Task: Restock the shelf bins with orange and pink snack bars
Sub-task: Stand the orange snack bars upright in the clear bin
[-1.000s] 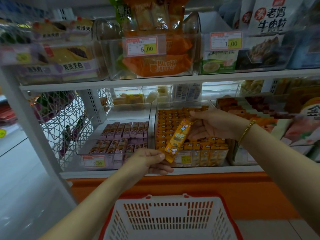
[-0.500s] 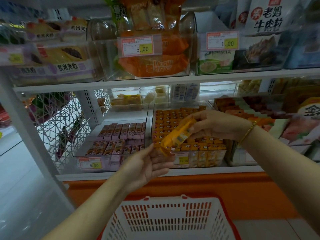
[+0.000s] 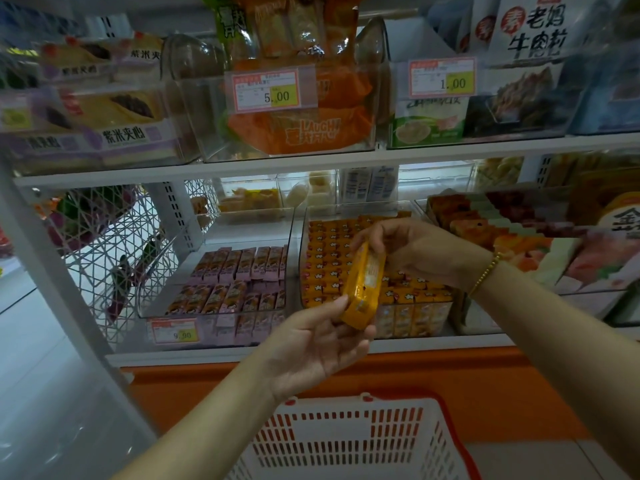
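An orange snack bar (image 3: 364, 285) is held upright between both hands, its printed back side facing me. My left hand (image 3: 317, 344) pinches its lower end and my right hand (image 3: 412, 252) grips its top. Behind it, a clear bin (image 3: 302, 237) on the lower shelf is packed with rows of orange bars (image 3: 325, 261). To its left, a second clear bin (image 3: 152, 299) holds two rows of pink bars (image 3: 239, 271) with bare space at its back.
A white and red shopping basket (image 3: 349, 441) sits below my arms. An upper shelf (image 3: 311, 162) carries bins of packaged snacks with price tags. More packets fill the lower shelf at right (image 3: 519, 230). A white wire rack (image 3: 114, 244) stands left.
The orange bar has been turned over, from its cartoon front to its printed back, and stands more upright. My left hand let go briefly, then took hold of the bottom end again.
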`<state>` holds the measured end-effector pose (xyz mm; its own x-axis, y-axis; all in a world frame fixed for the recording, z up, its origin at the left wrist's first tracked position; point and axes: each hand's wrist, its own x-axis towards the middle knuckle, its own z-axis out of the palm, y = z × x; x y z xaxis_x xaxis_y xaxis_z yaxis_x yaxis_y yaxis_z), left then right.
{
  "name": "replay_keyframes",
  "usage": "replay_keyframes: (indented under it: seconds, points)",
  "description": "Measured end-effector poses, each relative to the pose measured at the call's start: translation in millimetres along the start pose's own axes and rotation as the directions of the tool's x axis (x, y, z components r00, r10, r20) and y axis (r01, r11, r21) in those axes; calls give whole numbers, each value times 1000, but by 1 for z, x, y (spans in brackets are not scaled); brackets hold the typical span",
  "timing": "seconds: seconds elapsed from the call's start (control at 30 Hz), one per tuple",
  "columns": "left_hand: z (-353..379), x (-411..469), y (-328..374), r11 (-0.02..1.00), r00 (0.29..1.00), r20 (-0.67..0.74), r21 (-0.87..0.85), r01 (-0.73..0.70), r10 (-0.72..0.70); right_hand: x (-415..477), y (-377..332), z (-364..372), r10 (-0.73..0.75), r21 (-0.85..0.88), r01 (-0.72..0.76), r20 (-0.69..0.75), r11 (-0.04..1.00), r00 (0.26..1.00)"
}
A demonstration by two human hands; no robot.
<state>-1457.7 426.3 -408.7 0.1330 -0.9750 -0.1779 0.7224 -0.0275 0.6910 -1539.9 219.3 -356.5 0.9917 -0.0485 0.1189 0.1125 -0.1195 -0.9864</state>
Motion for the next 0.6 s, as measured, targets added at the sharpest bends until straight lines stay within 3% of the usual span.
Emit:
replay_keyframes:
  seconds: [0.17, 0.23, 0.3, 0.37, 0.5, 0.6]
  points:
    - [-5, 19, 16, 898, 927, -246, 408, -166, 283, 10, -4, -4, 165, 12, -172, -340, 985, 926]
    - [-9, 26, 23, 688, 816, -327, 716, -115, 477, 14, -4, -1, 219, -21, -241, -343, 970, 913]
    - [-11, 31, 25, 442, 705, -283, 896, -48, 651, 20, -3, 6, 221, -119, -273, -331, 955, 917]
    - [-11, 34, 24, 312, 650, -188, 947, -79, 736, 27, -1, 13, 192, -168, -263, -350, 950, 917]
    - [-13, 39, 21, 250, 647, -110, 960, -128, 755, 37, 3, 13, 142, -92, -192, -386, 977, 911]
    - [-24, 42, 21, 37, 689, 13, 998, -57, 725, 39, 8, 5, 49, -101, -103, -441, 989, 896]
